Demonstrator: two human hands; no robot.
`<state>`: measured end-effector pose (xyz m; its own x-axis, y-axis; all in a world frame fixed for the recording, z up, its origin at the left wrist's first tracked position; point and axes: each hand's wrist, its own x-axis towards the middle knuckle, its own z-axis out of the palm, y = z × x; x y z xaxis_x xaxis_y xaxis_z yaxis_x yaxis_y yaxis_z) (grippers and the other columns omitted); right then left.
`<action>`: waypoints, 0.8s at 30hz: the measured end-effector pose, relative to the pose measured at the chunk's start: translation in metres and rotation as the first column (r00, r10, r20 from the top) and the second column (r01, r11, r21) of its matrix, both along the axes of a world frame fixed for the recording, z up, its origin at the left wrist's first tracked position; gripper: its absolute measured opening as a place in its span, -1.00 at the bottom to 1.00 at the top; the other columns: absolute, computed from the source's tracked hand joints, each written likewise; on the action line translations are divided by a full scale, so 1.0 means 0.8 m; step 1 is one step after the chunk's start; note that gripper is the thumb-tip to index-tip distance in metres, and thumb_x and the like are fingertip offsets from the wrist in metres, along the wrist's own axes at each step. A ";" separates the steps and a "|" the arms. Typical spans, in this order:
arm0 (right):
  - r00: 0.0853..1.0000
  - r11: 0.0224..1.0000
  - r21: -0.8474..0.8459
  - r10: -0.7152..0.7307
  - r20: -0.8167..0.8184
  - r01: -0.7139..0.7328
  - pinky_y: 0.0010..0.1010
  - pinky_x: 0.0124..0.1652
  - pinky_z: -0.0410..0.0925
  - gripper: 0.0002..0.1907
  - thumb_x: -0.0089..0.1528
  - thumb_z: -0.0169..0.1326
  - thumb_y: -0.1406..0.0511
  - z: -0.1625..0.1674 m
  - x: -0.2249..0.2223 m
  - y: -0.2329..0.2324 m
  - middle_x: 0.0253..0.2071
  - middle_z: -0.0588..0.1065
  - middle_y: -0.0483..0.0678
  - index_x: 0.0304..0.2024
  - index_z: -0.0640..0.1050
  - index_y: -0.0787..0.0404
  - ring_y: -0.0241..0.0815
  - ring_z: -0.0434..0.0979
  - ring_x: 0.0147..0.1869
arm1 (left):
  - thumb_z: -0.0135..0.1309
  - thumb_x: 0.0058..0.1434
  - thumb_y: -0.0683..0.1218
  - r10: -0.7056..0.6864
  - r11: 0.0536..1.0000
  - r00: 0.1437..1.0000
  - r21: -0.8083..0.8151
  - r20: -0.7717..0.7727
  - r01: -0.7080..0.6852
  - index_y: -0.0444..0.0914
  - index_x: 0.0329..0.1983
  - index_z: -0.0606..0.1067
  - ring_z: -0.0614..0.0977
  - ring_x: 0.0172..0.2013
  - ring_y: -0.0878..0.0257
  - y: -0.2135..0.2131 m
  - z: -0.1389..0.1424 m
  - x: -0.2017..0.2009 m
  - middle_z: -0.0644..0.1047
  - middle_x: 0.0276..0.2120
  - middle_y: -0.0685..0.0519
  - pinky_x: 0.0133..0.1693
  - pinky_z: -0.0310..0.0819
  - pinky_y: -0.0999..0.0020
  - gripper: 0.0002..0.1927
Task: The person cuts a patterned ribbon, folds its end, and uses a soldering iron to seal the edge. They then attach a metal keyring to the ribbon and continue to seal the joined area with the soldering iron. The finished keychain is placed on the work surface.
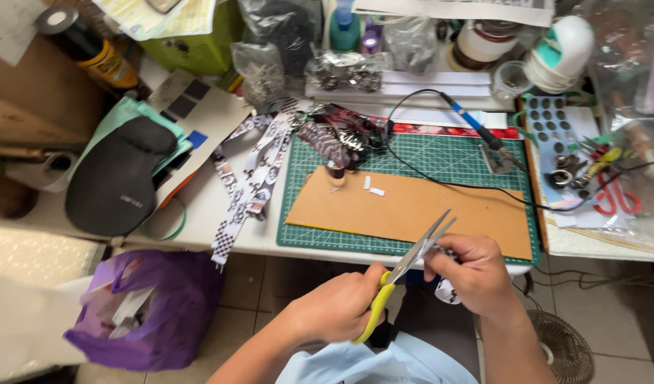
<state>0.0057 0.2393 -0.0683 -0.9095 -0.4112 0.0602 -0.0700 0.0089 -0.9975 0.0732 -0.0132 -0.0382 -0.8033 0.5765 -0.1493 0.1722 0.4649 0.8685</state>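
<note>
My left hand (339, 304) grips yellow-handled scissors (405, 267), whose blades are parted and point up to the right. My right hand (471, 274) pinches a strip of black-and-white patterned ribbon (446, 288) right at the blades, just below the table's front edge. Ahead lies a brown cardboard sheet (412, 210) on a green cutting mat (441, 160), with two small white scraps (373, 188) on the cardboard.
Patterned ribbons (252, 181) hang over the table's front edge. A soldering iron (476, 128) and its black cord cross the mat. A black mouse pad (117, 178) lies left, red scissors (615, 199) right. A purple bag (153, 313) and a small fan (561, 348) sit on the floor.
</note>
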 end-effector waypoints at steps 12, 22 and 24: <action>0.958 0.997 0.038 -0.080 0.275 0.073 -0.66 -0.52 0.12 -0.76 0.34 0.06 0.33 -0.043 -0.018 0.016 -0.46 0.46 -0.15 -0.01 0.56 0.39 -0.49 0.29 -0.49 | 0.23 0.11 0.03 0.670 0.635 0.727 -0.390 -0.152 -0.667 -0.31 0.23 0.10 0.68 -0.26 -0.18 -0.151 0.034 0.005 0.61 -0.32 -0.29 -0.17 0.55 0.08 -0.23; 0.961 0.974 -0.217 -0.003 0.276 0.066 -0.57 -0.38 0.26 -0.69 0.32 0.00 0.43 -0.077 -0.017 0.051 -0.30 0.54 0.09 0.11 0.40 0.40 -0.34 0.37 -0.40 | 0.21 0.10 -0.06 0.682 0.402 0.513 -0.319 -0.521 -0.858 -0.18 0.05 0.49 0.66 -0.31 -0.17 -0.261 0.000 -0.003 0.61 -0.39 -0.25 -0.19 0.55 -0.02 -0.58; 0.968 0.982 -0.169 -0.034 0.249 0.078 -0.54 -0.36 0.29 -0.75 0.35 -0.02 0.42 -0.069 -0.015 0.052 -0.23 0.57 0.13 0.06 0.41 0.41 -0.32 0.39 -0.38 | 0.21 0.08 -0.08 0.676 0.348 0.484 -0.339 -0.556 -0.874 -0.17 0.02 0.53 0.66 -0.33 -0.17 -0.261 -0.020 -0.007 0.63 -0.41 -0.22 -0.20 0.54 -0.05 -0.60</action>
